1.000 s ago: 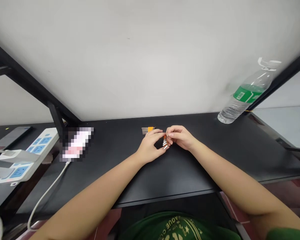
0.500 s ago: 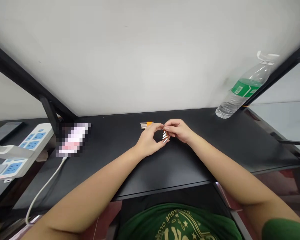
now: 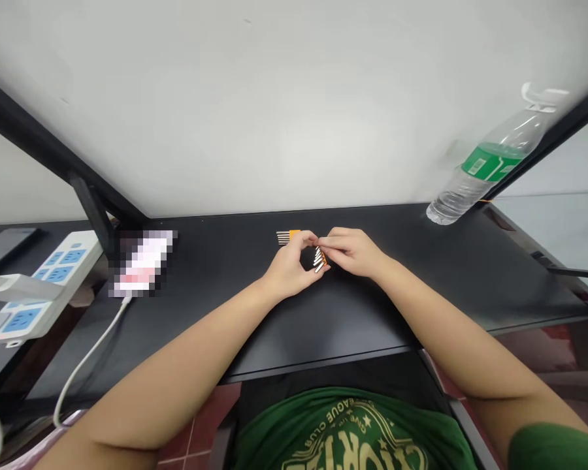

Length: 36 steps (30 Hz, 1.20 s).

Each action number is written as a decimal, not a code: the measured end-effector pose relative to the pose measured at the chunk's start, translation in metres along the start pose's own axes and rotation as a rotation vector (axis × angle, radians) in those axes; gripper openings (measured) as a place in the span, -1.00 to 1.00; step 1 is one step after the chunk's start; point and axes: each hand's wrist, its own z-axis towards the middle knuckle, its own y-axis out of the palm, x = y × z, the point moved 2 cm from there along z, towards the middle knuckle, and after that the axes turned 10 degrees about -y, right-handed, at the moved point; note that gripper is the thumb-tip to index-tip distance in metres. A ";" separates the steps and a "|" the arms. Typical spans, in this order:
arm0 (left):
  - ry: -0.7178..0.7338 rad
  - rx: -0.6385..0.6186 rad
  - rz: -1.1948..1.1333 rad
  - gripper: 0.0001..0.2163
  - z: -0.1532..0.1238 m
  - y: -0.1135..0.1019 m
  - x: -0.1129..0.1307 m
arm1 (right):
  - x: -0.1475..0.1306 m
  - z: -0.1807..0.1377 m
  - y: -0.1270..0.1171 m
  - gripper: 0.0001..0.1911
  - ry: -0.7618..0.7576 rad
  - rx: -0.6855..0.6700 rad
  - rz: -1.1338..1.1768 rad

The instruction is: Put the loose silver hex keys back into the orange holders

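My left hand grips a small orange strip with several silver rods between thumb and fingers. The rods stick out side by side, toward the palm. My right hand meets it from the right, its thumb and forefinger pinched together at the strip's far end. Whether those fingers hold one rod or the strip itself is hidden. Just beyond my left hand, a second orange piece with thin metal prongs lies on the black table, partly covered by my fingers.
A plastic water bottle with a green label stands at the back right by the wall. To the left lie a blurred-out phone on a white cable and a white power strip. Black metal frame bars rise at both sides.
My right hand's fingers have closed in and shifted slightly left at the strip's far end. The rods have tilted a little. The whole view has shifted slightly.
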 end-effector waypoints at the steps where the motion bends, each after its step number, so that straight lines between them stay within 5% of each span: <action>1: 0.002 0.005 0.005 -0.50 0.000 0.000 0.000 | -0.001 -0.002 0.001 -0.67 -0.016 -0.007 -0.057; 9: -0.012 0.026 0.066 -0.58 0.001 -0.002 -0.006 | -0.005 -0.008 0.008 -0.48 -0.030 -0.138 -0.374; 14: -0.023 0.086 0.173 -0.58 0.004 -0.005 -0.007 | 0.005 -0.011 0.018 -0.46 0.013 -0.041 -0.192; 20: -0.061 0.184 0.271 -0.54 0.011 -0.015 -0.014 | 0.016 -0.011 0.025 -0.73 0.135 0.119 0.084; 25: 0.020 0.154 0.371 -0.44 0.013 -0.016 -0.015 | 0.018 -0.011 0.025 -0.72 0.175 0.133 0.117; 36: 0.107 0.136 0.422 -0.58 0.014 -0.011 -0.017 | 0.017 -0.016 0.024 -0.68 0.140 0.078 0.142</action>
